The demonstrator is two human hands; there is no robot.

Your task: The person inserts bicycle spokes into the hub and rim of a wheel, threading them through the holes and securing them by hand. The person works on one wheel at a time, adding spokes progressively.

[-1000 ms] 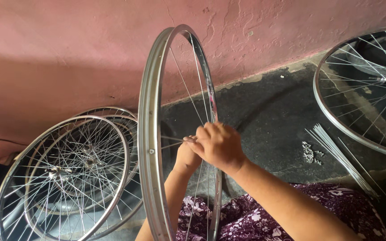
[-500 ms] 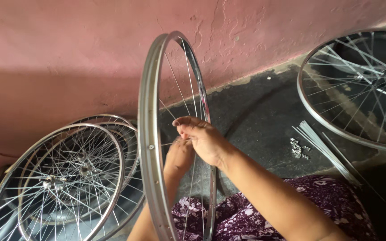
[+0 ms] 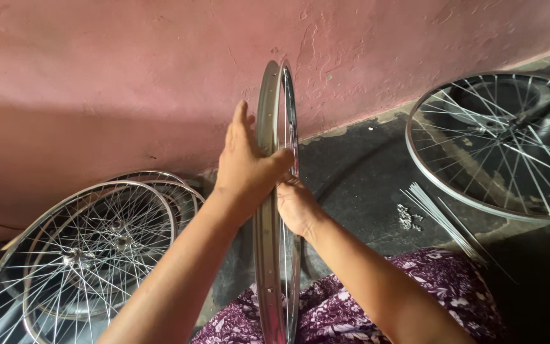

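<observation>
Pink wall behind: upright wheel rim (image 3: 268,255) edge-on between hands, left hand (image 3: 244,167) grasping its outer face, right hand (image 3: 295,205) gripping inside.

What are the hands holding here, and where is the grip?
The upright wheel rim: the left hand grips its outer edge; the right hand is inside the rim, its exact hold hidden.

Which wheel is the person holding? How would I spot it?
Find the pink wall. In front of it one rim stands upright, edge-on, between the left hand and right hand. The other wheels lie or lean aside.
</observation>
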